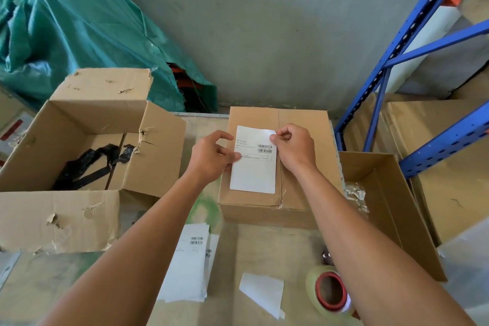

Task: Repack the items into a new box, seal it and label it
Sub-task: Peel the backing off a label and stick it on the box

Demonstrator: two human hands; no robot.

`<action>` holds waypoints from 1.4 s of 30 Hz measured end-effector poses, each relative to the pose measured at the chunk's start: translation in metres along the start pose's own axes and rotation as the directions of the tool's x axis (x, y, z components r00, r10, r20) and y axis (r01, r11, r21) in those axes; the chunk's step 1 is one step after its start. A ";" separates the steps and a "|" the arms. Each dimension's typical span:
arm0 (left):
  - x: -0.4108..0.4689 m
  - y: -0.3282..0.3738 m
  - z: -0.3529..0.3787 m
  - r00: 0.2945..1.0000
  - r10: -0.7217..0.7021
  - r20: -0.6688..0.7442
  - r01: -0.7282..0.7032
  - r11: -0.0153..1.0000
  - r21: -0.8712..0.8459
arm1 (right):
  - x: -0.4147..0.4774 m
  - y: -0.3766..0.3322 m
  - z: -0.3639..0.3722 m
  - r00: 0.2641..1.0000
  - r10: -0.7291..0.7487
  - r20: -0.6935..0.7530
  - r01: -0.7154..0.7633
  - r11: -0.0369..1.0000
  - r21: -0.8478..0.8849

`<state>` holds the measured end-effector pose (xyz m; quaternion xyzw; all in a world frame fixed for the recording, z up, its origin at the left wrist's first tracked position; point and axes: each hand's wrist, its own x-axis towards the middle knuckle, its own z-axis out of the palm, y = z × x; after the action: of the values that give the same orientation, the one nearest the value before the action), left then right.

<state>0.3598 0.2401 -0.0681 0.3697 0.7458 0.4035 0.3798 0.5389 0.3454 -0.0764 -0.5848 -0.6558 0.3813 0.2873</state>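
A closed cardboard box (304,124), taped along its centre seam, stands on the table ahead of me. A white shipping label (254,169) with barcodes lies over the left half of its top. My left hand (211,156) pinches the label's left edge. My right hand (293,145) pinches its upper right corner. An old, torn cardboard box (66,140) stands open at the left, with a black plastic bag (87,167) inside. A roll of clear tape (330,291) on a red core lies near the front edge, below my right forearm.
A stack of spare labels (188,262) and a white backing sheet (264,291) lie on the table in front. An open box (391,206) with crumpled clear film sits at the right. Blue shelving (397,55) rises on the right; a green tarpaulin (66,21) covers goods at the back left.
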 end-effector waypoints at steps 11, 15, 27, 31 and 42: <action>0.004 -0.005 0.000 1.000 0.013 -0.024 -0.010 0.995 0.097 | 0.009 0.002 0.012 1.000 -0.025 0.001 0.025 0.995 -0.093; 0.006 -0.002 0.002 0.999 0.009 -0.037 -0.006 0.995 0.100 | 0.012 0.003 0.011 1.000 -0.019 -0.020 0.016 0.993 -0.115; 0.013 -0.005 0.005 0.997 0.017 -0.076 -0.006 0.989 0.145 | 0.014 0.002 0.015 0.999 -0.036 -0.035 0.028 0.980 -0.195; 0.016 -0.003 0.006 0.997 0.018 -0.079 -0.004 0.983 0.182 | 0.014 0.003 0.016 0.999 -0.032 -0.043 0.022 0.976 -0.216; 0.016 0.000 0.006 0.997 -0.023 -0.073 0.037 0.981 0.191 | 0.014 0.003 0.016 0.999 -0.033 -0.035 0.024 0.967 -0.253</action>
<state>0.3581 0.2555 -0.0747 0.3787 0.7998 0.3366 0.3218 0.5251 0.3571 -0.0882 -0.6143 -0.7017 0.2792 0.2285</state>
